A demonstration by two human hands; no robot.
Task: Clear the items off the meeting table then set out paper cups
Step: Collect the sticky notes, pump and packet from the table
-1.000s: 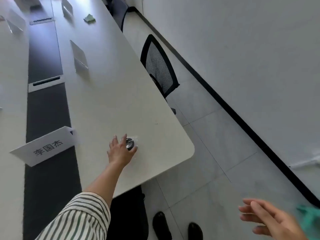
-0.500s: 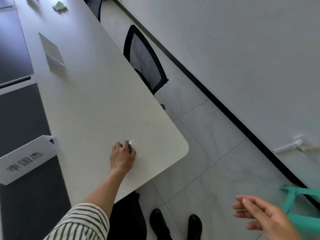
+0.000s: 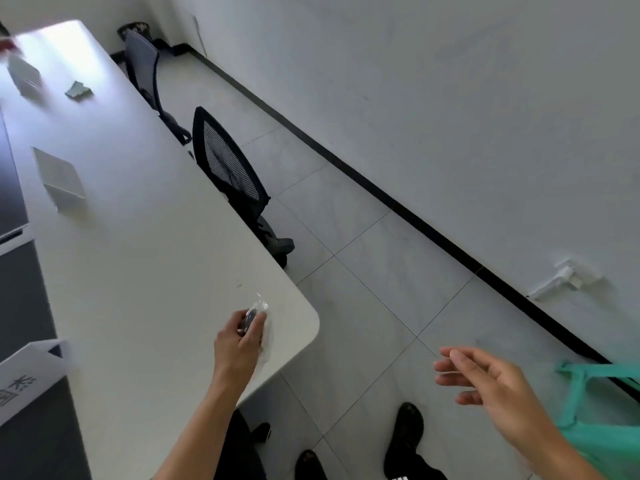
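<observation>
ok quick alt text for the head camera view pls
A person's left hand grips a small clear-wrapped item near the corner of a white meeting table. The right hand hangs open over the tiled floor, a green bag on its arm.

A white folded paper name card (image 3: 24,377) stands at the near left of the white surface (image 3: 145,258). It bears dark printed Chinese characters, cut off by the picture's left edge; "国" and "杰" can be partly made out. Nothing else is readable.
</observation>
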